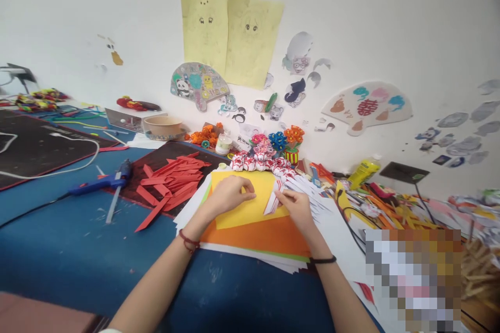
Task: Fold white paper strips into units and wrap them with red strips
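My right hand (297, 210) pinches a white paper strip with red stripes (272, 202), slanted above the right part of a yellow paper sheet (244, 213). Over the left half of that sheet is my left hand (233, 195), its fingers loosely bent and apart, with nothing visible in them. Under the yellow sheet lies an orange sheet (253, 239), on top of a stack with green and white edges. Just behind the stack sit several white-and-red folded paper pieces (260, 163). White paper strips (308, 192) lie beyond my right hand.
Red folded strips (172, 182) are heaped left of the stack, near a blue glue gun (103, 181) with a cord. A round bowl (163, 127) and craft flowers (278, 140) stand along the wall. At right are a yellow bottle (365, 170) and loose paper scraps.
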`<action>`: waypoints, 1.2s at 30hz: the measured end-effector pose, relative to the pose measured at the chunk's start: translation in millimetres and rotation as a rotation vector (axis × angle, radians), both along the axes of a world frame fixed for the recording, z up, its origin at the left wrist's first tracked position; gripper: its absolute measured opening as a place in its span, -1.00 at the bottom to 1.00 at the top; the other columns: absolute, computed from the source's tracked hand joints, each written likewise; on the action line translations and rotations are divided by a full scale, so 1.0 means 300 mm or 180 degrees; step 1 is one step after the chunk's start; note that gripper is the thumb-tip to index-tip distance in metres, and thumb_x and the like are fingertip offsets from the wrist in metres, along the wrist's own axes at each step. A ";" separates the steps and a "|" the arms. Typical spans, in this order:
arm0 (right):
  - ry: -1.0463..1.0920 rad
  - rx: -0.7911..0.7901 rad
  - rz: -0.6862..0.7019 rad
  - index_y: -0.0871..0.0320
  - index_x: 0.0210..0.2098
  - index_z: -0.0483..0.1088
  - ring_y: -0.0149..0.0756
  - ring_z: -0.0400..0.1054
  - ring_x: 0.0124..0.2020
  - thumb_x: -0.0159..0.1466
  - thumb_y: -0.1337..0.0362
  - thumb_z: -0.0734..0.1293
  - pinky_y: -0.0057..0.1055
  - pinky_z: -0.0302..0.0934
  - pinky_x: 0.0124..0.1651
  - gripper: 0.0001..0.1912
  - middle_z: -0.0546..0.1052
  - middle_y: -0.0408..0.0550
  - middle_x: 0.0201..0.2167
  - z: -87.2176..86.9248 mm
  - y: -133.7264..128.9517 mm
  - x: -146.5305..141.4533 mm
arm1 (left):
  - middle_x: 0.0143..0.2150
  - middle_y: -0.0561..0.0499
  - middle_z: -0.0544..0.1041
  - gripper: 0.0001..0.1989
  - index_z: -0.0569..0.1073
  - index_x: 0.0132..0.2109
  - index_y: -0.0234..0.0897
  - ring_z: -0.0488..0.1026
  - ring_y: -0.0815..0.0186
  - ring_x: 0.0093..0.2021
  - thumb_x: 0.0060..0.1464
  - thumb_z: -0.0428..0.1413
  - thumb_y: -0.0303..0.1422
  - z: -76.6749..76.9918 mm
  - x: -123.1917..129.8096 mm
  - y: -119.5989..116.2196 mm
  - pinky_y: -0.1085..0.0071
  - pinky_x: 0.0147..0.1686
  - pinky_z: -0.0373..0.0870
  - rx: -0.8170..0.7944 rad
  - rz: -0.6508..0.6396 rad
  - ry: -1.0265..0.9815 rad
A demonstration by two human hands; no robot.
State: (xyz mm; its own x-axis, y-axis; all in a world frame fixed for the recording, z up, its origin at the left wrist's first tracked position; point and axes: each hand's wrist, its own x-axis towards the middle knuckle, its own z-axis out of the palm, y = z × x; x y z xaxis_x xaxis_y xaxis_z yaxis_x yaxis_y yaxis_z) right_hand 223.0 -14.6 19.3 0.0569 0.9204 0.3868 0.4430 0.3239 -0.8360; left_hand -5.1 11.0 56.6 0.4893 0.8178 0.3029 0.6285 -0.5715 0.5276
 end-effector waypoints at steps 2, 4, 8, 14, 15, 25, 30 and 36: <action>-0.0041 -0.0009 0.0039 0.19 -0.64 0.38 -0.32 0.29 -0.55 0.19 0.06 0.33 -0.45 0.13 -0.44 -0.61 0.37 -0.15 -0.67 0.006 -0.005 -0.006 | -0.27 -0.02 0.59 -0.82 0.54 -0.27 -0.21 0.48 0.21 -0.29 0.11 0.09 -0.25 0.019 -0.117 -0.058 0.43 -0.39 0.19 0.0272 0.0741 0.0295; -0.0111 -0.0017 0.0123 0.19 -0.65 0.36 -0.33 0.28 -0.55 0.20 0.07 0.33 -0.45 0.13 -0.43 -0.61 0.36 -0.15 -0.66 0.011 -0.013 -0.021 | -0.26 -0.06 0.58 -0.81 0.51 -0.29 -0.23 0.48 0.16 -0.23 0.16 0.02 -0.30 0.024 -0.245 -0.128 0.42 -0.41 0.15 0.0506 0.1693 0.0798; -0.0231 -0.0005 0.0288 0.18 -0.65 0.33 -0.34 0.26 -0.55 0.20 0.09 0.32 -0.45 0.13 -0.42 -0.61 0.34 -0.15 -0.66 0.014 -0.031 -0.059 | -0.27 -0.09 0.54 -0.75 0.45 -0.31 -0.26 0.47 0.13 -0.25 0.21 -0.07 -0.28 -0.010 -0.449 -0.243 0.40 -0.47 0.12 0.0439 0.2829 0.1392; -0.0268 -0.0032 0.0460 0.17 -0.62 0.34 -0.33 0.28 -0.53 0.23 0.09 0.30 -0.45 0.15 -0.42 -0.62 0.34 -0.15 -0.64 0.007 -0.045 -0.086 | -0.24 -0.15 0.52 -0.75 0.43 -0.26 -0.30 0.44 0.07 -0.17 0.19 -0.03 -0.22 -0.090 -0.523 -0.268 0.36 -0.39 0.21 0.0384 0.2681 0.1900; -0.0265 -0.0031 0.0482 0.17 -0.62 0.35 -0.33 0.27 -0.53 0.23 0.09 0.29 -0.45 0.15 -0.42 -0.63 0.34 -0.15 -0.63 0.006 -0.045 -0.086 | -0.25 -0.16 0.52 -0.76 0.42 -0.27 -0.31 0.44 0.06 -0.17 0.19 -0.02 -0.24 -0.098 -0.520 -0.265 0.34 -0.37 0.22 0.0402 0.2616 0.1955; -0.0083 0.0045 0.0460 0.17 -0.64 0.31 -0.38 0.20 -0.56 0.20 0.10 0.32 -0.47 0.14 -0.45 -0.63 0.28 -0.17 -0.64 0.020 -0.052 -0.093 | -0.29 -0.22 0.54 -0.69 0.43 -0.35 -0.34 0.46 0.02 -0.19 0.21 -0.14 -0.33 -0.067 -0.503 -0.291 0.28 -0.32 0.23 0.0482 0.2683 0.2126; 0.0021 -0.0032 0.0481 0.17 -0.63 0.33 -0.36 0.22 -0.56 0.18 0.08 0.33 -0.47 0.16 -0.45 -0.64 0.30 -0.17 -0.65 0.021 -0.054 -0.110 | -0.26 -0.06 0.57 -0.73 0.47 -0.25 -0.22 0.48 0.14 -0.28 0.15 -0.04 -0.18 0.013 -0.483 -0.289 0.39 -0.42 0.20 0.0178 0.2375 0.1014; 0.0232 -0.0021 0.0557 0.17 -0.62 0.36 -0.32 0.30 -0.52 0.21 0.08 0.31 -0.45 0.20 -0.40 -0.63 0.37 -0.13 -0.63 0.010 -0.052 -0.109 | -0.36 -0.02 0.55 -0.71 0.48 -0.21 -0.31 0.46 0.31 -0.39 0.13 0.03 -0.17 0.048 -0.206 -0.155 0.48 -0.38 0.33 -0.0401 0.0556 -0.1331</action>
